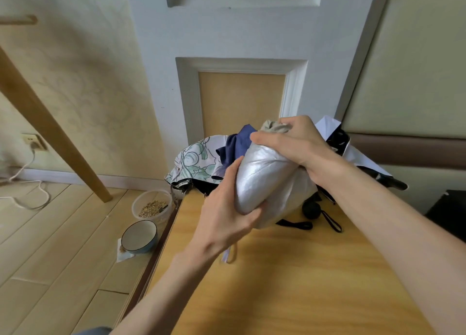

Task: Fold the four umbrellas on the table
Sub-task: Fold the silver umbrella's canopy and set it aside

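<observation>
- Silver umbrella [262, 175] held clear above the table [290, 284]; long axis tilted, lower end near and left, tan tip far and up-right.
- Left hand [227, 213] curled round the lower end; right hand [292, 142] clamped over the upper end.
- Judgement: the next wrap turns about this axis.
- Behind, heaped at the far edge: floral umbrella [194, 163], navy umbrella [237, 142], white-and-black umbrella [353, 155]. Black strap [332, 221] below the bundle may snag.

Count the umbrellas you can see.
4. A silver umbrella in the left hand and right hand; a floral umbrella far left of the pile; a navy umbrella beside it; a black-and-white umbrella far right. Others may be hidden.
</observation>
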`<state>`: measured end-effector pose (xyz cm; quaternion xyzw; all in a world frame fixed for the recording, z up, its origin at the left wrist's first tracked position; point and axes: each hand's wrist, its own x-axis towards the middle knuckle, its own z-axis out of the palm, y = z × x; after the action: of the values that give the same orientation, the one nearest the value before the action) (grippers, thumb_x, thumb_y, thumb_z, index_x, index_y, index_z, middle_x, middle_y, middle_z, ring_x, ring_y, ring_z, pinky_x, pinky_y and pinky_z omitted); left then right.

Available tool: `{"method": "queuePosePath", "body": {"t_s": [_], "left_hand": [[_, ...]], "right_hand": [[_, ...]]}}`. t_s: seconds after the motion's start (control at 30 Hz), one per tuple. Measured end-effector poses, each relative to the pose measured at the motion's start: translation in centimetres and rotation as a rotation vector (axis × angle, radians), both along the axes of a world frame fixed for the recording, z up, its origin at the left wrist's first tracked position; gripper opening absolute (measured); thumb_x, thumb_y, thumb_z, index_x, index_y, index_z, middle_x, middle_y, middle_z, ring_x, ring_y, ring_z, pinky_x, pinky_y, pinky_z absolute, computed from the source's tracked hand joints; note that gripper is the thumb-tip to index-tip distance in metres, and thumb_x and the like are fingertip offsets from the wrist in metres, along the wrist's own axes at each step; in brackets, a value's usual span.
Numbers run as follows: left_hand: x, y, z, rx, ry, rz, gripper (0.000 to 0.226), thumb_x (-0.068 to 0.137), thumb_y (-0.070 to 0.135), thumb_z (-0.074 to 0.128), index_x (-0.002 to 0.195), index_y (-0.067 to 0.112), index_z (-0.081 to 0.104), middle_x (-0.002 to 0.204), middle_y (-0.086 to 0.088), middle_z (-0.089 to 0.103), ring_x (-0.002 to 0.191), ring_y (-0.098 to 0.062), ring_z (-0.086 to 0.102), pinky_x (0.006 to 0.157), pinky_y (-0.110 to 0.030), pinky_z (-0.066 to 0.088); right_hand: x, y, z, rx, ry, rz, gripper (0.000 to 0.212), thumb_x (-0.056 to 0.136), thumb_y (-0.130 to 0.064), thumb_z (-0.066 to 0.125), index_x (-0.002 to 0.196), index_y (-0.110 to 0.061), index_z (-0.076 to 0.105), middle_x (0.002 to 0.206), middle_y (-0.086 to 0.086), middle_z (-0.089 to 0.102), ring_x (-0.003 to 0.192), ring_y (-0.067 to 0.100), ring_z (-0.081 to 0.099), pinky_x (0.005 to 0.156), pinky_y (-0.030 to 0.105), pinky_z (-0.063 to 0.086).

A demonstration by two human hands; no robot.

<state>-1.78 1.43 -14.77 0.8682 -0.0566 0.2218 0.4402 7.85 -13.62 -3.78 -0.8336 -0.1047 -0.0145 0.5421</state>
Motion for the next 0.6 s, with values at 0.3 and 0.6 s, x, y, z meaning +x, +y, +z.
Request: {"method": "queuePosePath", "body": {"t_s": [0.3,0.6], "left_hand": [[-0.1,1.0,1.2,-0.3,0.134,-0.117,0.053,0.08,-0.005,0.08,0.122,0.022,0.062,0.097,0.003,0.073,0.081,-0.013,0.07,0.062,-0.017,0.056],[-0.4,0.7,0.5,-0.207,0.141,-0.039,0.089,0.073,0.027,0.089,0.147,0.035,0.04,0.115,0.016,0.067,0.098,-0.003,0.069,0.078,-0.03,0.061]], "right_hand": [[-0.2,1.1,1.0,-0.109,-0.041,0.241,0.045,0.078,-0.069,0.081,0.079,-0.026,0.066,0.082,-0.021,0.068,0.08,0.001,0.065,0.079,0.023,0.05],[-0.1,0.0,0.1,-0.289,-0.219,0.152,0.039,0.079,-0.047,0.089,0.106,-0.029,0.068,0.099,-0.012,0.068,0.09,0.005,0.065,0.073,0.024,0.052]]}}
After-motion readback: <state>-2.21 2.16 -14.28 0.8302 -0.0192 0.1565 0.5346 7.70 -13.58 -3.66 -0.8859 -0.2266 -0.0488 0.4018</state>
